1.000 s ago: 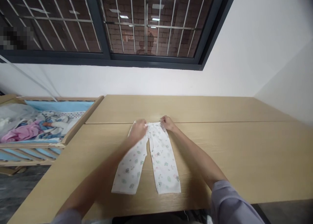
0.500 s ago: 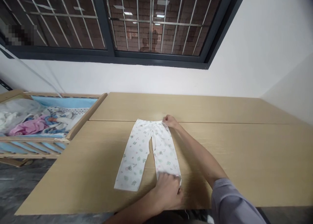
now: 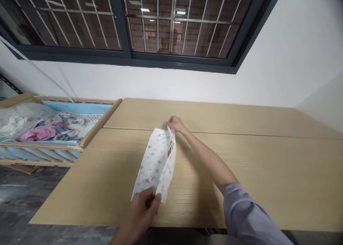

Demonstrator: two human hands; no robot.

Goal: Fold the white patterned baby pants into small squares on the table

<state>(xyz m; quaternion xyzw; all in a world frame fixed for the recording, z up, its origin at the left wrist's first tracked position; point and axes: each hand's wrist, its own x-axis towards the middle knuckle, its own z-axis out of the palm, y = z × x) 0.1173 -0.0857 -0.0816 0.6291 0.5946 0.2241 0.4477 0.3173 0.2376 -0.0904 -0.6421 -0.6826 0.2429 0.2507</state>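
A small pair of white baby trousers [image 3: 158,163] with a printed pattern lies on the light wooden table [image 3: 241,166]. Its right leg is lifted and partly folded over the left leg. My right hand [image 3: 174,124] pinches the waistband at the far end, fingers closed. My left hand [image 3: 143,209] grips the raised leg's hem near the table's front edge, holding it just above the other leg.
A wooden cot [image 3: 53,130] with blue lining and a heap of clothes stands against the table's left end. A white wall and a barred window [image 3: 150,23] lie behind. The grey floor shows at lower left.
My left hand left the waistband, took the right leg's hem and carried it leftward over the left leg. My right hand kept its grip on the waistband, lifting it slightly.
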